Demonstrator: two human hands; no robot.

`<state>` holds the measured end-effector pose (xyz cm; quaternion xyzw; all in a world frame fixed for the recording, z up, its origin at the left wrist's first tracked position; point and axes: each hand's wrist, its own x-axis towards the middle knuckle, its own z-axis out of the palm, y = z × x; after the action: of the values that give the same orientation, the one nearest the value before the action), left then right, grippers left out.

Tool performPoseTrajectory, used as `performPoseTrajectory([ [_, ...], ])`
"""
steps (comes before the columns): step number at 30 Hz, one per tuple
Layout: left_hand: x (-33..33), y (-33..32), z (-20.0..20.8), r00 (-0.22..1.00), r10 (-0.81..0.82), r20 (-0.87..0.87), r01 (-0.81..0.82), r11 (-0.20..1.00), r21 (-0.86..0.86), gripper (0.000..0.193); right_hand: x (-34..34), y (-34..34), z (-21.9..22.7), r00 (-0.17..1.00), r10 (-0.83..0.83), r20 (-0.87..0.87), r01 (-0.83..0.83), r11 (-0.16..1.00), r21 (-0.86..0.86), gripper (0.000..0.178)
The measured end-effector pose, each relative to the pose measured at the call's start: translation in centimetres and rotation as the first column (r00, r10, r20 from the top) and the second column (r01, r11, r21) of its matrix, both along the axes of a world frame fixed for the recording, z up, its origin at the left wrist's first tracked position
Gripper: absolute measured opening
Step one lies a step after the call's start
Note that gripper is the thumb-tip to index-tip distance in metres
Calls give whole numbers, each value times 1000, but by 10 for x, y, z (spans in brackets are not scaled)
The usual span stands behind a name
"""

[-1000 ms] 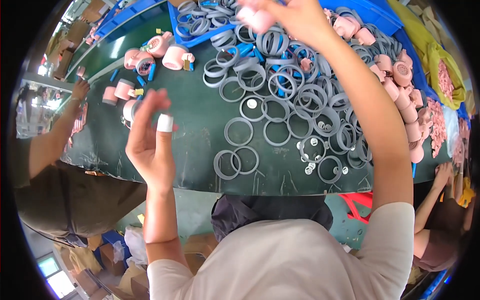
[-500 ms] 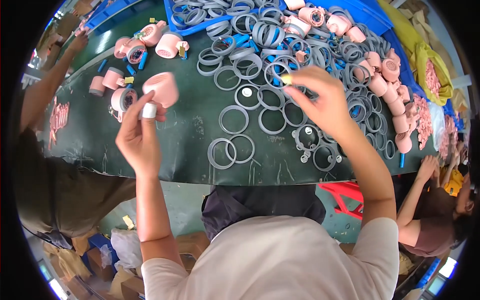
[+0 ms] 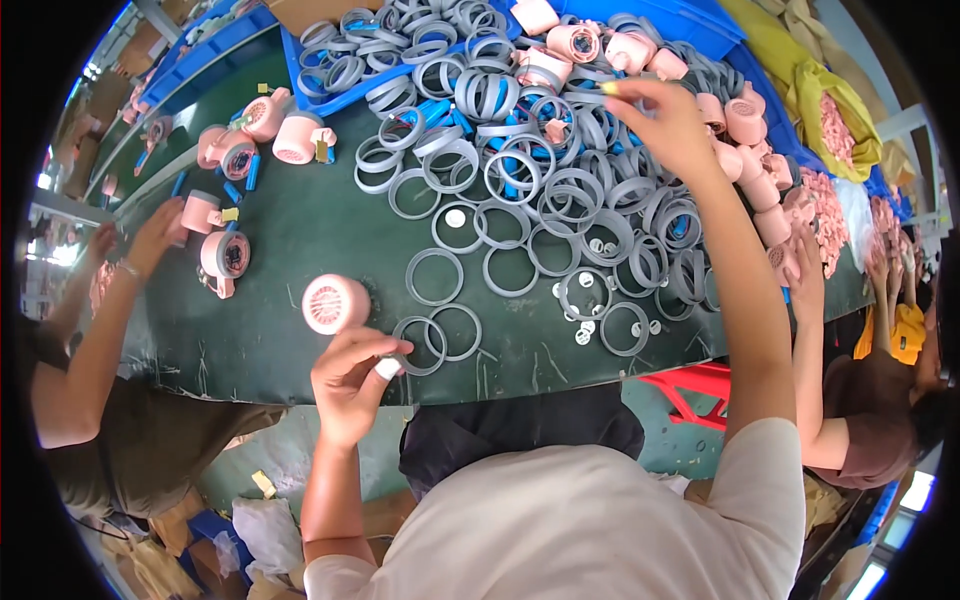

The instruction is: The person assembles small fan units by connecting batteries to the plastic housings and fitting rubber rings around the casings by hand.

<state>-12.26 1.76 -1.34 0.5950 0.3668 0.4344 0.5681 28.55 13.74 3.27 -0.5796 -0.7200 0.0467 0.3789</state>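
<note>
My left hand [image 3: 345, 385], a white cover on its thumb, pinches the near left edge of a grey plastic ring [image 3: 437, 330] close to the table's front edge. Just beyond that hand, a pink fan housing [image 3: 335, 303] rests on the table with its slotted grille facing left. My right hand [image 3: 660, 120] is over the far right part of a heap of grey rings [image 3: 580, 190], close to several pink housings [image 3: 630, 52]. Its thumb and yellow-covered index finger are apart, with nothing visible between them.
Blue bins [image 3: 330, 100] full of rings stand at the back. Small white discs [image 3: 583, 335] lie among the nearer rings. At left are more housings [image 3: 225, 258] with blue cylinders, near a co-worker's arm [image 3: 110, 310]. Another co-worker's hand [image 3: 805, 265] touches housings at right.
My left hand has put the pink housing down on the table and moved right and nearer, onto a ring. The right hand has moved farther away and to the right over the heap.
</note>
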Motion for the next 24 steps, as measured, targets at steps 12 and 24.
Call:
performPoseTrajectory([
  [12, 7, -1, -3, 920, 388, 56, -389, 921, 8, 24, -47, 85, -12, 945, -109, 308, 180, 960, -212, 14],
  [24, 7, 7, -5, 887, 442, 133, -420, 893, -163, 19, -48, 95, -9, 716, 208, -666, -69, 971, 229, 19],
])
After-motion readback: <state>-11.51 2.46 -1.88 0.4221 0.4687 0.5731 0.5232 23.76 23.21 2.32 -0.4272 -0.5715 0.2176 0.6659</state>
